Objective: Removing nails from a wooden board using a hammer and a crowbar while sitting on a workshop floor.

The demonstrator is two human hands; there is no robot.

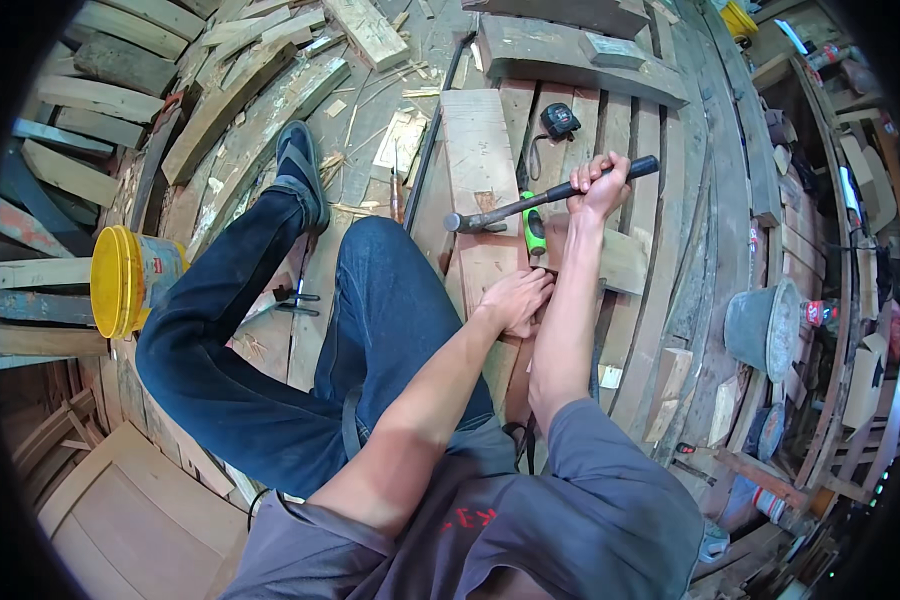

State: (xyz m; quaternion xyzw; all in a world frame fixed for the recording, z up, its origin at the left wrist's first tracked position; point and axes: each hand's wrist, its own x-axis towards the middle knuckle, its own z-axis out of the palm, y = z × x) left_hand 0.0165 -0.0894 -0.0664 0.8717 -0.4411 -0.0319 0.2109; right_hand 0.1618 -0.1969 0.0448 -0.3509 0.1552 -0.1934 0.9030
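Observation:
My right hand (602, 184) grips the black handle of a claw hammer (521, 212), whose head is over a wooden board (482, 150). My left hand (519, 300) rests low on the wood beside my right forearm; its fingertips are partly hidden, so what it may hold cannot be told. A green-handled tool (534, 223) lies between the hammer's handle and my left hand. Beyond my right hand, a black tape measure (559, 121) with a wrist strap sits on the wooden slats.
A yellow bucket (116, 281) stands left of my leg. A thick beam (581, 64) lies ahead, and a chisel-like tool (397, 195) is near my knee. A grey bucket (763, 330) is at the right. Wood offcuts and a pair of black-handled pliers or cutters (298, 302) lie at the left.

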